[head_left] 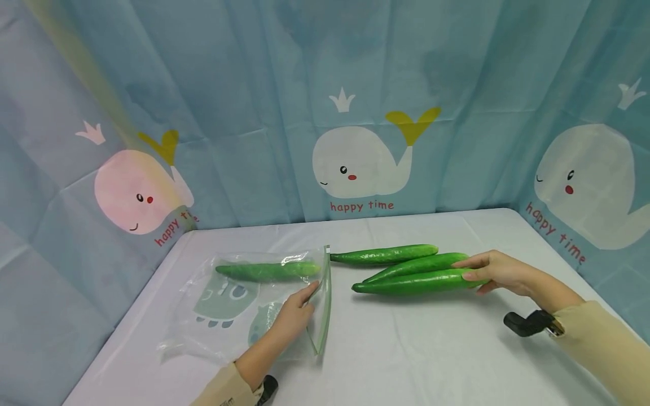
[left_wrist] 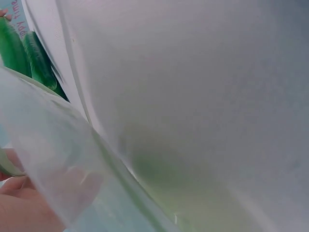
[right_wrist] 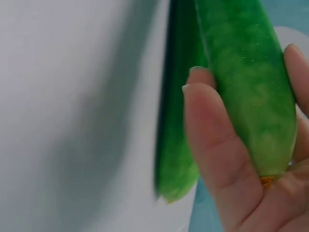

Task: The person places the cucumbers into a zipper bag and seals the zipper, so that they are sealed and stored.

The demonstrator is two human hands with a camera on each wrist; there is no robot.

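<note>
My left hand [head_left: 294, 310] pinches the open edge of a clear zip bag [head_left: 223, 344] that lies flat, its green-edged mouth facing right. One cucumber [head_left: 264, 272] lies inside the bag. In the left wrist view the fingers [left_wrist: 29, 203] show partly through the plastic. My right hand [head_left: 500, 273] grips the pale end of the nearest cucumber [head_left: 416, 282], thumb on one side and fingers on the other. Right behind it is another cucumber [head_left: 421, 265], also seen beside the thumb in the right wrist view. A further cucumber [head_left: 386, 255] lies at the back, its dark tip by the bag's mouth.
A white cloth covers the table [head_left: 406, 349]. Blue curtains [head_left: 254, 113] printed with whales rise behind it and on both sides. Black wrist mounts [head_left: 528, 323] sit at both sleeves.
</note>
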